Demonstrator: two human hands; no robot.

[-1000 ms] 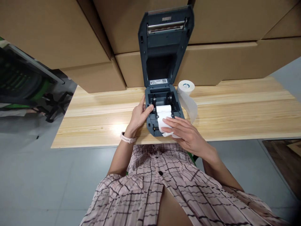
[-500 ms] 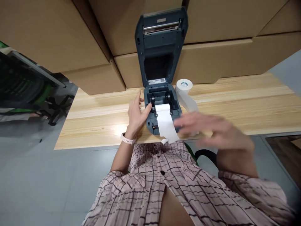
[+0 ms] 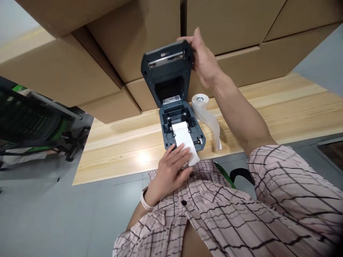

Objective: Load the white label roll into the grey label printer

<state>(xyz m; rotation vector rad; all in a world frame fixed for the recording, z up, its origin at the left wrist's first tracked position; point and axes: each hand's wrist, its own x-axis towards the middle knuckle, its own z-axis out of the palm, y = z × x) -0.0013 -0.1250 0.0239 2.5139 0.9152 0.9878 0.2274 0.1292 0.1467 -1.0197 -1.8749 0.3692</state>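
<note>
A dark grey label printer (image 3: 164,134) sits at the table's front edge with its lid (image 3: 171,73) raised and tilted forward. My right hand (image 3: 204,60) grips the lid's upper right corner, some fingers hidden behind it. From the small white roll inside, a strip of label paper (image 3: 184,137) runs out over the printer's front. My left hand (image 3: 171,166) lies across the strip's lower part, fingers stretched flat on the paper and thumb apart near its loose end. To the printer's right stands a larger white label roll (image 3: 200,100), its tail curling toward the front edge.
Cardboard boxes (image 3: 150,43) are stacked close behind the printer, along the back of the wooden table (image 3: 115,150). A dark office chair (image 3: 34,121) is on the floor at the left. My body is right against the table's front edge.
My right hand has gone from the printer's right front up to the lid, which now leans further forward. My left hand has moved from the printer's left side onto the paper strip.
</note>
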